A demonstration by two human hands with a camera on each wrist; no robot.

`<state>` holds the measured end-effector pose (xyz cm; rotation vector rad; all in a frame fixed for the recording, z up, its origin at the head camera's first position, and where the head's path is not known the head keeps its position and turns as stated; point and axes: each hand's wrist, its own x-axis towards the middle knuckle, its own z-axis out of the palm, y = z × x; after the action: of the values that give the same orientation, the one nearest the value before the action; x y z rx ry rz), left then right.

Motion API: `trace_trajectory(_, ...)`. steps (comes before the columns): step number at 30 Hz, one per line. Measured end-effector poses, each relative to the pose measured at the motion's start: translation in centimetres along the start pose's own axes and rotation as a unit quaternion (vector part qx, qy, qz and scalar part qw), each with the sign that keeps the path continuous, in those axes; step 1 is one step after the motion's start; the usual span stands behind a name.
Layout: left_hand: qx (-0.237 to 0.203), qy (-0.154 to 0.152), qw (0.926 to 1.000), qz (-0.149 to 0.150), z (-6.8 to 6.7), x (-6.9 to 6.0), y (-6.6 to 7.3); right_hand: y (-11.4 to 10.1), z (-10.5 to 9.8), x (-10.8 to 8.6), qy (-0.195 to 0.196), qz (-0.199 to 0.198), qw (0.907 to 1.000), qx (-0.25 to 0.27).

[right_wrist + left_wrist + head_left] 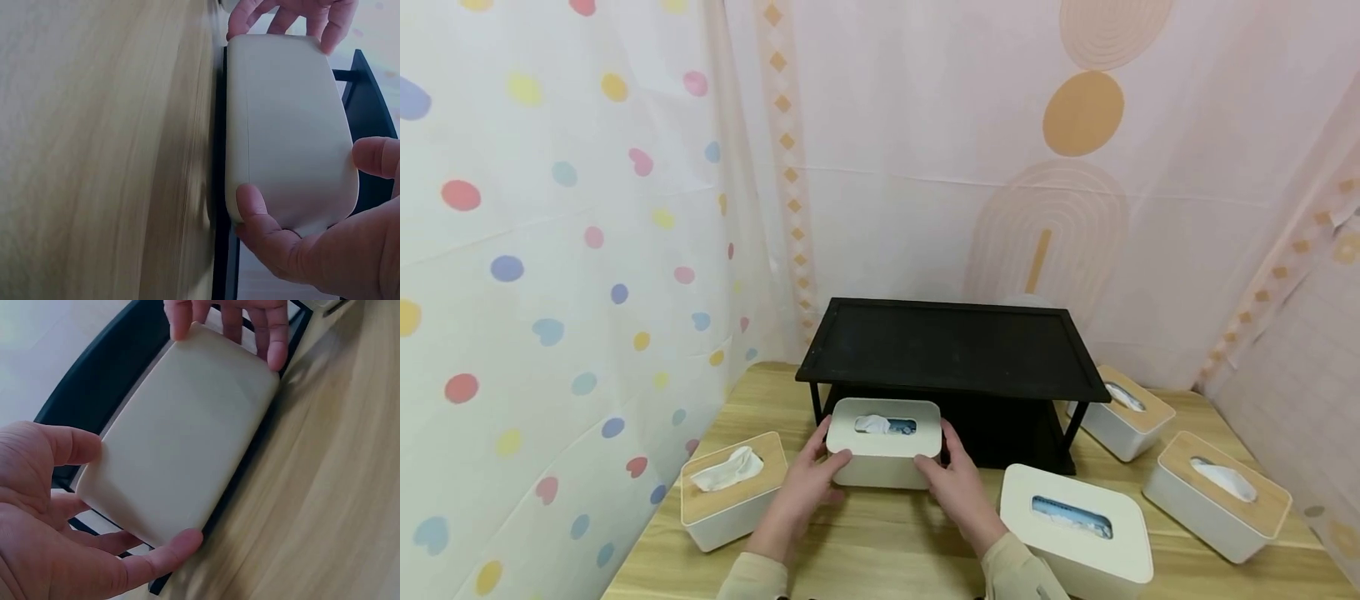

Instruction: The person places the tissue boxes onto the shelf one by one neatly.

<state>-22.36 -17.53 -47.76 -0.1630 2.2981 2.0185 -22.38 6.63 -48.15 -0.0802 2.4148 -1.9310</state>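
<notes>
The cream-lidded tissue box (pixel 880 472) is occupying the left portion of the front opening of the black two-tier rack (pixel 951 346); I cannot tell whether it is bearing on the lower tier. My left hand (pixel 805 493) is gripping its left end, thumb pressing the front face. My right hand (pixel 958 490) is gripping its right end likewise. A second cream-lidded tissue box (pixel 1075 557) is resting on the wood-grain table (pixel 880 554), just right of my right hand. A left wood-lidded tissue box (pixel 730 502) is sitting beside my left hand; a rear wood-lidded tissue box (pixel 1150 408) and a near wood-lidded tissue box (pixel 1206 510) are sitting at the right. A polka-dot curtain (pixel 587 333) is hanging at the left.
</notes>
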Motion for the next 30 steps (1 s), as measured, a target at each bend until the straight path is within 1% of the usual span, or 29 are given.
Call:
trace_trajectory(2, 0.022, 0.006, 0.9996, 0.015, 0.1, 0.0, -0.2, 0.0, 0.1, 0.1, 0.009, -0.015, 0.9994, -0.029)
trace_trajectory(4, 0.073, 0.024, 0.9961, 0.044, 0.3, -0.1, -0.3, -0.1, 0.1, 0.0, 0.02, -0.032, 0.9974, -0.062)
trace_trajectory(5, 0.108, 0.035, 0.9918, 0.058, 0.5, -0.2, -0.4, -0.1, 0.2, 0.0, 0.025, -0.038, 0.996, -0.076)
trace_trajectory(6, 0.149, 0.048, 0.9849, 0.074, 0.6, -0.4, -0.5, -0.1, 0.2, -0.1, 0.031, -0.047, 0.9939, -0.095)
trace_trajectory(7, 0.192, 0.062, 0.9755, 0.087, 0.8, -0.6, -0.5, -0.1, 0.2, -0.2, 0.039, -0.056, 0.9909, -0.116)
trace_trajectory(8, 0.237, 0.078, 0.963, 0.102, 1.0, -0.8, -0.5, -0.1, 0.3, -0.3, 0.047, -0.067, 0.9872, -0.137)
trace_trajectory(9, 0.283, 0.096, 0.9477, 0.112, 1.3, -1.0, -0.4, -0.1, 0.3, -0.3, 0.055, -0.078, 0.983, -0.156)
trace_trajectory(10, 0.322, 0.109, 0.9334, 0.116, 1.5, -1.3, -0.4, -0.2, 0.4, -0.4, 0.064, -0.088, 0.9786, -0.174)
trace_trajectory(12, 0.391, 0.131, 0.9046, 0.109, 1.9, -1.9, -0.1, -0.2, 0.5, -0.5, 0.085, -0.105, 0.9676, -0.213)
trace_trajectory(14, 0.439, 0.144, 0.8816, 0.099, 2.3, -2.6, 0.3, -0.2, 0.6, -0.7, 0.104, -0.116, 0.9575, -0.243)
trace_trajectory(16, 0.474, 0.147, 0.8647, 0.081, 2.6, -3.3, 0.6, -0.2, 0.7, -0.8, 0.123, -0.123, 0.9478, -0.267)
trace_trajectory(17, 0.485, 0.145, 0.8588, 0.076, 2.8, -3.6, 0.8, -0.2, 0.7, -0.8, 0.132, -0.126, 0.9426, -0.279)
trace_trajectory(19, 0.504, 0.141, 0.8484, 0.078, 3.0, -4.2, 0.9, -0.2, 0.7, -0.8, 0.145, -0.132, 0.935, -0.295)
trace_trajectory(20, 0.513, 0.137, 0.8436, 0.078, 3.1, -4.5, 0.9, -0.2, 0.7, -0.8, 0.151, -0.135, 0.9317, -0.302)
trace_trajectory(22, 0.523, 0.132, 0.8376, 0.084, 3.2, -4.8, 0.9, -0.3, 0.7, -0.8, 0.159, -0.139, 0.9271, -0.31)
trace_trajectory(24, 0.527, 0.126, 0.8356, 0.088, 3.3, -4.8, 0.7, -0.3, 0.7, -0.7, 0.162, -0.14, 0.9254, -0.313)
trace_trajectory(25, 0.527, 0.123, 0.8364, 0.087, 3.3, -4.8, 0.6, -0.4, 0.7, -0.7, 0.162, -0.14, 0.9253, -0.313)
trace_trajectory(26, 0.524, 0.12, 0.8389, 0.086, 3.3, -4.8, 0.5, -0.4, 0.7, -0.6, 0.161, -0.137, 0.9261, -0.312)
trace_trajectory(30, 0.51, 0.11, 0.8496, 0.077, 3.2, -4.4, 0.1, -0.3, 0.7, -0.4, 0.148, -0.123, 0.9339, -0.301)
